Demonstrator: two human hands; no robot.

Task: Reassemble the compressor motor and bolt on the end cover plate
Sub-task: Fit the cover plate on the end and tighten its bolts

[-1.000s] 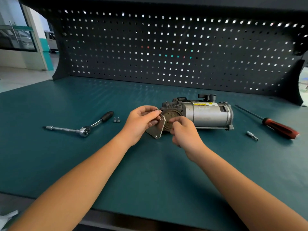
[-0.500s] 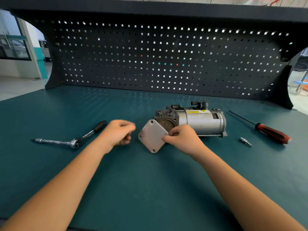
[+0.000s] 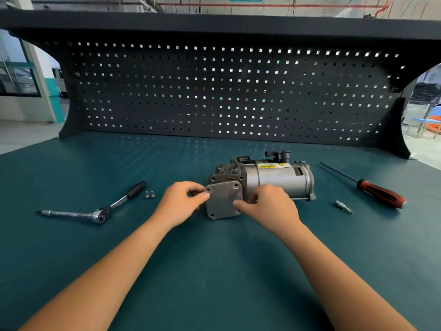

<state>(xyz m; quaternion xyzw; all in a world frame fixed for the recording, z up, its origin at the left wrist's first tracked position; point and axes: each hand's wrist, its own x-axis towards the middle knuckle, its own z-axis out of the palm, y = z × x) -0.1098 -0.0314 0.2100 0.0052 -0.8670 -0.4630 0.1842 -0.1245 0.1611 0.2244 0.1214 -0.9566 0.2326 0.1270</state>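
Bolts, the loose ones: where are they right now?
In the head view, two bolts lie left of the left hand, right beside the black handle of the ratchet.

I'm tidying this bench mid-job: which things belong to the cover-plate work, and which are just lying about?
In the job: compressor motor, end cover plate, two loose bolts, ratchet wrench.
Probably idle for now: screwdriver, small metal bit beside it.
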